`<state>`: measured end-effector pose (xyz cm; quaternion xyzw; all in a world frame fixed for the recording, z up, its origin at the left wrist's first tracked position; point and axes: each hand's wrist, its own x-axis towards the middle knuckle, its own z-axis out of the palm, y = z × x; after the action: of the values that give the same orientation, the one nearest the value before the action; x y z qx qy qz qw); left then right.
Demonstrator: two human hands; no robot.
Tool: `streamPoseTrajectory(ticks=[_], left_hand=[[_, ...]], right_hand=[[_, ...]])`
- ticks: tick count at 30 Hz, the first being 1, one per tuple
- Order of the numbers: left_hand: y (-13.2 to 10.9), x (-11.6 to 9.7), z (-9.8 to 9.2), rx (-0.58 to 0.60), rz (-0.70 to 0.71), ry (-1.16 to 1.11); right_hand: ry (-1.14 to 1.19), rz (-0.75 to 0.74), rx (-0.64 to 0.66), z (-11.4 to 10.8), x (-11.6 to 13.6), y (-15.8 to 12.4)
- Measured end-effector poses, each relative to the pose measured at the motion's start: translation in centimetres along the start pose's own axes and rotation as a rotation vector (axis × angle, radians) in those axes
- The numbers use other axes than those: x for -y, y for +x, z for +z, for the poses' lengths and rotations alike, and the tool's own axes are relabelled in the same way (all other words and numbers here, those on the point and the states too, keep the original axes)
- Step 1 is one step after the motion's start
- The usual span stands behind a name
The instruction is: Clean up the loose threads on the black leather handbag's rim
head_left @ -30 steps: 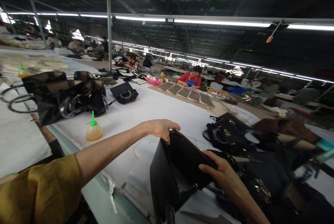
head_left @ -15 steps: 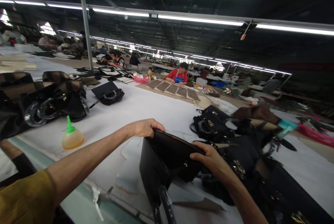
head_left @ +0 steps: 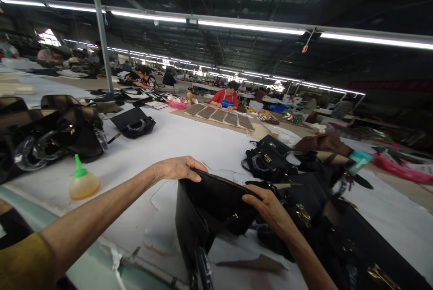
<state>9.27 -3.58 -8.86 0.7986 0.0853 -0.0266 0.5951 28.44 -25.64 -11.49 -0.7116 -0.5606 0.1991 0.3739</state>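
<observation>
Between my two hands is a black handbag [head_left: 216,200], its mouth open toward me and a small gold fitting on the inner side. My left hand [head_left: 181,168] grips the far left corner of its top edge, thumb over the rim. Closed on the right end of the same edge is my right hand [head_left: 264,202]. A plastic-wrapped handle [head_left: 203,267] hangs from the near panel at the bottom of the view. Beneath lies a white-covered table [head_left: 162,236] with a dark flat scrap [head_left: 253,264] on it.
A glue bottle [head_left: 84,181] with a green nozzle stands at left, near several black bags [head_left: 57,132]. Another black bag [head_left: 133,123] lies farther back. More bags [head_left: 270,159] crowd the right. A person in red [head_left: 225,97] sits across the table.
The view has shifted slightly, so most things sit a little farther left. Both hands keep hold of the handbag's rim, and its handle hangs lower.
</observation>
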Motion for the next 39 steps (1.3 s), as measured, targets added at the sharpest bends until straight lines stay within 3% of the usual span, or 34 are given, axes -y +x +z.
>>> streamPoseTrajectory(ticks=[11,19,28,32,39], left_hand=[[0.1,0.5,0.4,-0.108,0.035,0.072],[0.0,0.0,1.0,-0.175,0.012,0.058],[0.5,1.0,1.0,-0.196,0.025,-0.031],[0.5,1.1,1.0,-0.202,0.033,-0.047],[0.1,0.6,1.4,-0.201,0.015,-0.101]], right_hand=[[-0.316,0.009,-0.108,0.5,0.7,0.1],[-0.709,-0.162,-0.251,1.5,0.7,0.4],[-1.059,-0.295,-0.305,3.8,2.2,1.7],[-1.117,-0.279,-0.295,4.0,2.8,2.0],[-0.991,-0.204,-0.263,3.3,2.7,2.5]])
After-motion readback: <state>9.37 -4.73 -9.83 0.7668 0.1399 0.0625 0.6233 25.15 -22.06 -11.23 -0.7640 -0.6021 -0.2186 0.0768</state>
